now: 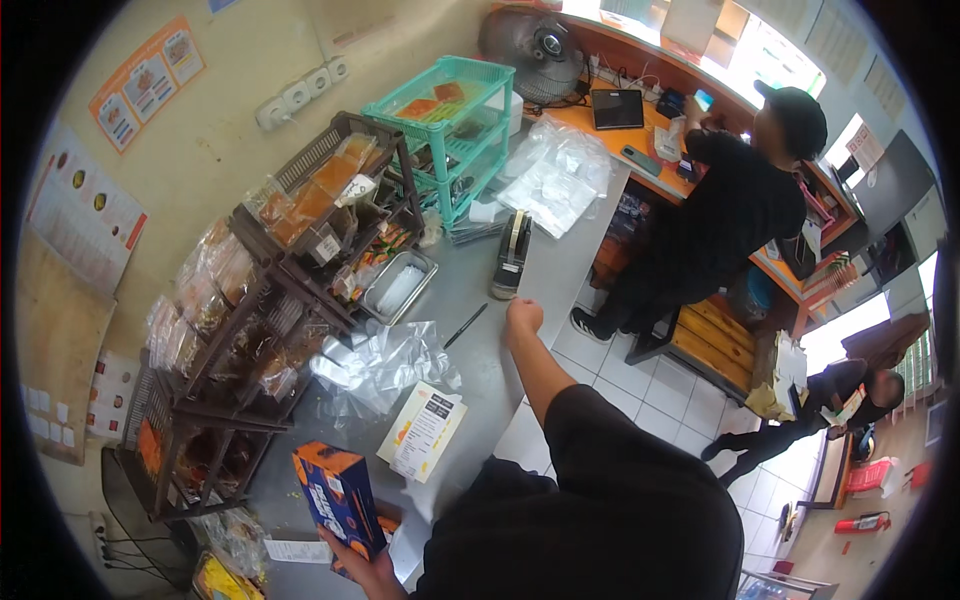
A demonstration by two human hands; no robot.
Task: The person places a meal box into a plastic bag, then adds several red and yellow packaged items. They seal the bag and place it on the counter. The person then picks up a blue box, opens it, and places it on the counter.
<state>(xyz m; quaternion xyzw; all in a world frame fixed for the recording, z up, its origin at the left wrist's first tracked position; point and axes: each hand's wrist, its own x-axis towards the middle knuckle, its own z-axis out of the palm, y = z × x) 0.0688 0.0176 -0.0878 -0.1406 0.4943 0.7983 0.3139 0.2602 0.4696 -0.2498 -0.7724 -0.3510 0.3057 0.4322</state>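
Note:
My left hand (pixel 364 566) holds a dark blue and orange carton (pixel 341 499) over the grey counter (pixel 480 360), its fingers around the lower end. A paper slip (pixel 298 551) lies beside that hand. With the fingers curled in, my right hand (pixel 525 315) is at the counter's right side, just below a black tape dispenser (pixel 511 259); whether it grips anything is hidden. A black pen (pixel 466 325) lies left of it. Between the hands, a printed receipt (pixel 424 442) rests on a white and yellow box (pixel 450 427), next to clear plastic bags (pixel 386 367).
Brown plastic racks (pixel 262 285) with bagged food line the wall side. Behind them stand a green tiered rack (pixel 442 127), a metal tray (pixel 400 289) and a pile of plastic bags (pixel 559 176). A person in black (pixel 720 202) stands at the orange desk; another person (pixel 832 397) is farther right.

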